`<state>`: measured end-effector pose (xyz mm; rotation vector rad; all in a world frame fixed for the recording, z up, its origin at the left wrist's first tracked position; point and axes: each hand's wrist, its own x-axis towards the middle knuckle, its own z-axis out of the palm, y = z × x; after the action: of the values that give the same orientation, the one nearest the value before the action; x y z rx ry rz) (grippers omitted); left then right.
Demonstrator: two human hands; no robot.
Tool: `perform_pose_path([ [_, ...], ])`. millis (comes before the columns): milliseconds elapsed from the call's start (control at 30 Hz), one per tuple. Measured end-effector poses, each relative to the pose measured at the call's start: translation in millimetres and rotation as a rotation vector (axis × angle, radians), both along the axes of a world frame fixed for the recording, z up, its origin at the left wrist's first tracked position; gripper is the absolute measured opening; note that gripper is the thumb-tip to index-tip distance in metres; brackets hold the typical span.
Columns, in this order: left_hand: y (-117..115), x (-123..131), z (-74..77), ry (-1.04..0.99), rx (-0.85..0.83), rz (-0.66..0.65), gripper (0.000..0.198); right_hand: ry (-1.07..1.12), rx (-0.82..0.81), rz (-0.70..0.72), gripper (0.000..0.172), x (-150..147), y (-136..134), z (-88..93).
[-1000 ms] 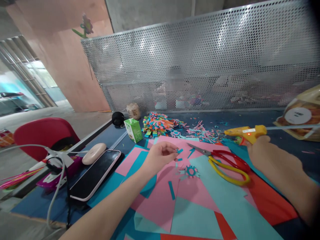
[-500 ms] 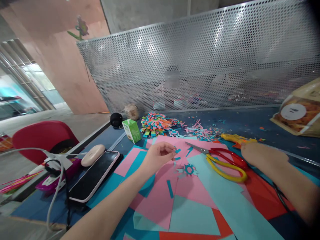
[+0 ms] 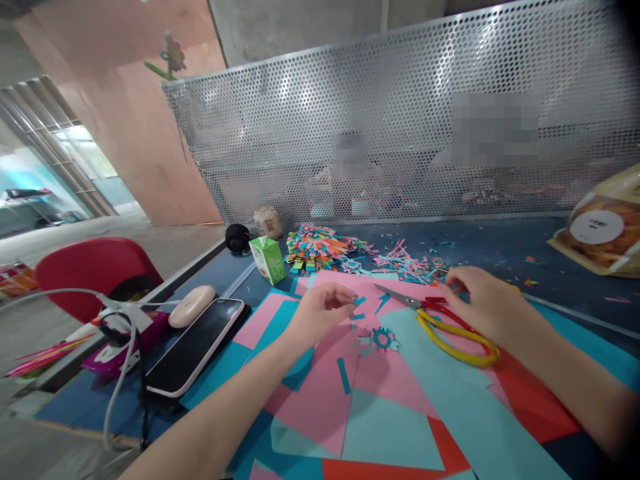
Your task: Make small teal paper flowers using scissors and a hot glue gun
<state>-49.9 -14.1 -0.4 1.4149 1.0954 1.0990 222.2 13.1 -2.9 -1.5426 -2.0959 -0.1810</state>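
Note:
My left hand (image 3: 327, 307) hovers over the pink paper (image 3: 325, 413) with thumb and fingers curled together. At its fingertips is a small teal paper strip (image 3: 360, 301). My right hand (image 3: 480, 297) is beside the red and yellow handles of the scissors (image 3: 437, 327), partly covering the red loop. Its fingers are bent and apart from the thumb, with nothing clearly held. The scissors lie with their blades pointing left. Between the hands lies a teal, toothed paper ring (image 3: 383, 339) on a paler cutout. Another teal strip (image 3: 343, 375) lies nearer me.
Behind the papers are a heap of fringed paper flowers (image 3: 317, 245) and shredded strips (image 3: 407, 263). A green drink carton (image 3: 269, 260), a phone (image 3: 195, 347) and a cream oval case (image 3: 193, 307) stand or lie left. A snack bag (image 3: 600, 230) is far right. Perforated metal (image 3: 400, 107) rises behind.
My right hand has moved left from the yellow glue gun toward the scissors, and now covers most of the gun. My left hand keeps its pose. The view has shifted slightly.

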Motion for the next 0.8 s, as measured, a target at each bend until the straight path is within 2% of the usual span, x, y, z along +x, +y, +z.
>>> perform_pose_path([
  [100, -0.7, -0.6, -0.1, 0.010, 0.017, -0.005, 0.021, -0.047, -0.126, 0.263, 0.017, -23.8, -12.9, -0.5],
  [200, -2.0, -0.1, -0.7, 0.038, 0.033, -0.016, 0.021, -0.035, -0.229, 0.408, 0.023, -42.3, -28.1, -4.3],
  [300, -2.6, 0.8, -1.9, 0.061, 0.047, -0.018, 0.020, -0.046, -0.287, 0.456, 0.031, -52.1, -35.8, -8.9],
  [433, -2.0, 1.4, -4.0, 0.105, 0.064, 0.001, 0.018, 0.007, -0.394, 0.497, 0.026, -56.4, -35.7, -11.7],
  [567, -1.9, 2.3, -5.7, 0.129, 0.070, -0.007, 0.019, 0.217, -0.537, 0.487, 0.019, -57.0, -34.2, -12.3],
  [700, -4.3, 4.5, -3.9, 0.086, 0.071, -0.067, 0.020, 0.450, -0.606, 0.557, 0.013, -59.1, -34.9, -13.2],
  [800, -8.5, 5.4, 1.7, 0.062, 0.102, -0.134, 0.021, 0.602, -0.688, 0.561, 0.020, -61.7, -36.2, -13.2],
])
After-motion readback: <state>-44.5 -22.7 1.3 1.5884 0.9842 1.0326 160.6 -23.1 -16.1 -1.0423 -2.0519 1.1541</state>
